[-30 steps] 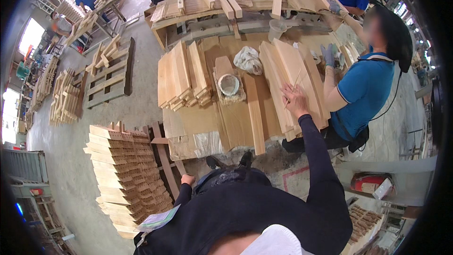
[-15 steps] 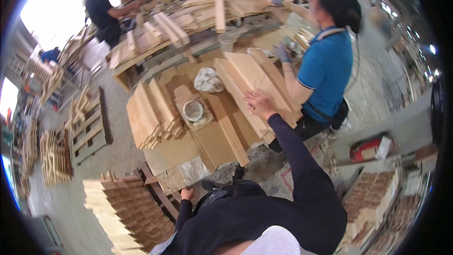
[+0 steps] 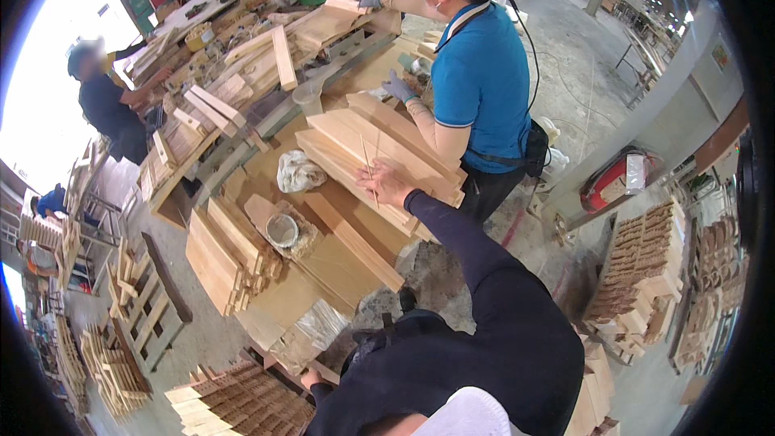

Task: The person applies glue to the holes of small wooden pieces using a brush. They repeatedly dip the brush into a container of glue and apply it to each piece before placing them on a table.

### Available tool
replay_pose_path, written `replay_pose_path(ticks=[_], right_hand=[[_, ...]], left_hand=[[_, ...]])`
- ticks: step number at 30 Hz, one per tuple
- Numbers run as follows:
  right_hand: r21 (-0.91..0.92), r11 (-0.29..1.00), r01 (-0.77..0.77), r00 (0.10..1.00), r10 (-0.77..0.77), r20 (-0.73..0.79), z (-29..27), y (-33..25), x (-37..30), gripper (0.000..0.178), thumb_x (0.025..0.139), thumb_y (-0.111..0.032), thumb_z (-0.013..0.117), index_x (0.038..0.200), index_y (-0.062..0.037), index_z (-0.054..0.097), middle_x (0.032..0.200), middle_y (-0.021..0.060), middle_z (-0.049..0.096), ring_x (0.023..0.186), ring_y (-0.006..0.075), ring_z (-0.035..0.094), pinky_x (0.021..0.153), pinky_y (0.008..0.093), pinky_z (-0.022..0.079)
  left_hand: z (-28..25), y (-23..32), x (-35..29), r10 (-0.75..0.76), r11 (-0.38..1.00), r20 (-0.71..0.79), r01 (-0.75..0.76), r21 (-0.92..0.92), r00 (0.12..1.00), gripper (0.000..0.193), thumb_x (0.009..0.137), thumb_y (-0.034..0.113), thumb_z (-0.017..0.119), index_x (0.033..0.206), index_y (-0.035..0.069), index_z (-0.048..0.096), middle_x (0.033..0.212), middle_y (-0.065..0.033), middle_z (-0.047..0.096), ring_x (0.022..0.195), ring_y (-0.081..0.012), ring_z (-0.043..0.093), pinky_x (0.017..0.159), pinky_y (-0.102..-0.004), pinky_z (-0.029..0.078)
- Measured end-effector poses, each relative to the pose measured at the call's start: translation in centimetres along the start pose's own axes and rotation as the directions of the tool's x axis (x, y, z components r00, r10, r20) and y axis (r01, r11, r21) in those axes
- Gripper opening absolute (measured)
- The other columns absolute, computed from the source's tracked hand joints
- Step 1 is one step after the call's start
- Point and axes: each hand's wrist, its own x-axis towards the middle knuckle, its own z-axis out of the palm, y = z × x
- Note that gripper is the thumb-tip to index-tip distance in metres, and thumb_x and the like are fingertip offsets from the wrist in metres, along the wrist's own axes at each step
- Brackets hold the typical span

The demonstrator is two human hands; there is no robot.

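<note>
My right hand (image 3: 386, 184) reaches onto a stack of pale wooden boards (image 3: 347, 133) on the table. A thin wooden stick (image 3: 365, 152) passes through its fingers and sticks out on both sides. Low beside the table's near corner, my left hand (image 3: 311, 379) hangs with curled fingers; whether anything is inside them is hidden. Left of the boards lie a crumpled white cloth (image 3: 299, 171), a round white tub (image 3: 282, 230) on a wooden piece, and a long narrow board (image 3: 353, 241). Another board stack (image 3: 214, 258) occupies the table's left side.
A co-worker in a blue shirt (image 3: 484, 89) with grey gloves stands close at the right of the table. Wood pieces (image 3: 242, 85) cover a bench beyond it. Slatted pallets (image 3: 149, 307) and stacked wood (image 3: 242, 404) lie on the left floor; more stacks (image 3: 638, 266) stand right.
The view has swung, so the table sits further left and lower. My right hand stays on the boards, and the thin stick now shows in it. The co-worker's arm still reaches toward the bench.
</note>
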Motion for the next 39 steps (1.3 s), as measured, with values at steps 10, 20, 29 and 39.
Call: replay_pose_path(ticks=[10,20,29,39], right_hand=[[-0.091,0.996,0.001,1.000,-0.002,-0.016,-0.4,0.6,-0.8,0.033,0.079,-0.027,0.064,0.109,-0.0153,0.067,0.132,0.0062,0.056,0.125,0.0226,0.049,0.111,0.0450,0.029],[-0.096,0.995,0.011,0.999,-0.008,0.033,0.1,0.7,-0.8,0.036,0.080,-0.028,0.063,0.114,-0.0155,0.066,0.131,0.0053,0.057,0.125,0.0201,0.050,0.111,0.0449,0.028],[-0.102,0.991,0.089,0.995,-0.084,0.049,-0.8,0.8,-0.7,0.029,0.082,-0.024,0.063,0.109,-0.0154,0.068,0.130,0.0050,0.058,0.125,0.0222,0.050,0.111,0.0471,0.028],[0.070,0.930,0.362,0.931,-0.356,-0.079,-3.3,-11.1,0.5,0.031,0.082,-0.014,0.061,0.112,-0.0180,0.067,0.128,0.0030,0.059,0.132,0.0221,0.042,0.111,0.0469,0.027]], left_hand=[[0.3,5.2,2.8,-0.340,0.769,0.414,0.503,-0.394,0.845,0.025,0.085,0.028,0.059,0.096,0.007,0.066,0.089,-0.0101,0.068,0.085,-0.0269,0.065,0.068,-0.0437,0.051],[-0.1,3.9,-1.2,-0.203,0.800,0.376,0.375,-0.469,0.904,0.016,0.074,0.010,0.060,0.080,-0.004,0.065,0.067,-0.0126,0.063,0.059,-0.0229,0.062,0.055,-0.0364,0.050],[-0.3,5.0,-1.4,-0.208,0.946,0.078,0.221,-0.236,0.975,0.016,0.072,0.020,0.062,0.075,0.013,0.076,0.076,-0.0127,0.070,0.075,-0.0269,0.068,0.073,-0.0369,0.054],[-5.1,9.0,-3.4,-0.516,0.803,0.003,0.485,-0.346,0.857,0.024,0.075,0.018,0.058,0.086,0.001,0.072,0.089,-0.0232,0.068,0.091,-0.0372,0.066,0.082,-0.0419,0.051]])
